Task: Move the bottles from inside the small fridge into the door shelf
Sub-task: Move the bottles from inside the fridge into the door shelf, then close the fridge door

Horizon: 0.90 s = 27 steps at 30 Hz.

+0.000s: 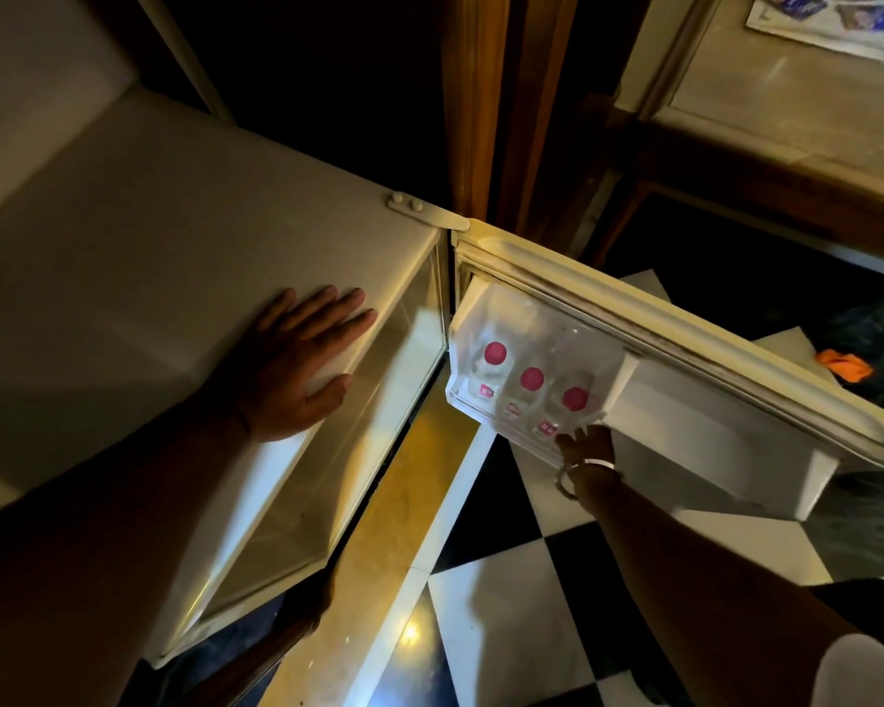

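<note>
The small white fridge (139, 257) stands open, seen from above, its door (685, 344) swung out to the right. Three clear bottles with pink caps stand in a row in the clear door shelf (486, 318): one at the back (496, 353), one in the middle (532, 378) and one nearest me (575, 399). My left hand (302, 364) lies flat, fingers spread, on the fridge's top. My right hand (585, 443), with a bangle at the wrist, touches the shelf's front edge beside the nearest bottle. The fridge's inside is mostly hidden from this angle.
Black-and-white checkered floor tiles (506, 604) lie below the door. An orange cloth (843, 363) lies on the floor beyond the door. A wooden post (486, 104) rises behind the hinge, and a stone ledge (787, 94) runs at the upper right.
</note>
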Available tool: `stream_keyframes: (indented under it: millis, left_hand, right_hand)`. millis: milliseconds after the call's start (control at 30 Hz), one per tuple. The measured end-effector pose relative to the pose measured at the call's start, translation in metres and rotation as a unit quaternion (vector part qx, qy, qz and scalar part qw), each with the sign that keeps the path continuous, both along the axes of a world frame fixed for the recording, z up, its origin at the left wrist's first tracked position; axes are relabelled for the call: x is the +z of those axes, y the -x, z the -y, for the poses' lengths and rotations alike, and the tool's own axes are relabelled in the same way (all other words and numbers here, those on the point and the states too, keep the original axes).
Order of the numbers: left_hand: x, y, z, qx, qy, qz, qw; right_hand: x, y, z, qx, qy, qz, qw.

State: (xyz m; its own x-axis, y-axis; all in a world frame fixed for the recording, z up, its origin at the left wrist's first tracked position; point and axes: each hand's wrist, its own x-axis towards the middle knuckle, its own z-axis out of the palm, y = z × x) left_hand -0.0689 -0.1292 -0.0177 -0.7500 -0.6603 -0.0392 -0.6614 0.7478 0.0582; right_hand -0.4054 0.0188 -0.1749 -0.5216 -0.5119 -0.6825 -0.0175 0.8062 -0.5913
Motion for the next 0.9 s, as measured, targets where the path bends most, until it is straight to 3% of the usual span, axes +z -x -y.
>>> stream_keyframes:
  millis: [67,133,200,267,300,400,467,500,633,700,767,900]
  left_hand:
    - [0.0,0.0,0.0,0.0,-0.001,0.002,1.0]
    - [0.0,0.0,0.0,0.0,-0.006,0.004,1.0]
    - [0.002,0.001,0.0,-0.002,-0.008,0.008,1.0]
    - [0.001,0.001,0.0,-0.001,-0.009,0.006,1.0]
    - [0.002,0.0,-0.001,0.0,-0.011,0.007,1.0]
    - [0.003,0.0,-0.001,-0.001,-0.011,0.014,1.0]
    - [0.004,0.001,-0.001,-0.003,-0.014,0.027,1.0]
    - [0.004,0.001,-0.003,0.004,-0.015,0.032,0.999]
    - [0.006,0.001,-0.004,0.037,0.004,0.065,0.997]
    - [0.005,0.002,-0.001,0.036,0.007,0.09,0.995]
    - [0.005,0.001,0.001,0.035,0.009,0.108,0.993]
    - [0.011,0.007,0.002,0.034,0.024,0.14,0.989]
  right_hand:
    - [-0.011,-0.001,-0.01,-0.094,0.059,-0.018,0.994]
    - [-0.041,-0.007,-0.022,-0.123,-0.006,0.025,0.992]
    - [-0.029,-0.032,-0.029,-0.035,-0.064,0.102,0.992]
    - [-0.002,-0.061,-0.031,0.136,-0.1,0.116,0.979]
    - [0.035,-0.077,-0.03,0.207,-0.052,0.114,0.97]
    - [0.134,-0.078,-0.004,0.264,0.227,0.111,0.931]
    - [0.188,-0.05,0.022,0.335,0.332,-0.047,0.88]
    - [0.201,-0.033,0.032,0.364,0.342,-0.138,0.855]
    - [0.214,0.02,0.068,0.533,0.141,-0.381,0.742]
    - [0.206,0.038,0.074,0.57,0.078,-0.428,0.696]
    - [0.199,0.048,0.072,0.592,0.059,-0.421,0.685]
    - [0.196,0.06,0.07,0.602,0.08,-0.373,0.701]
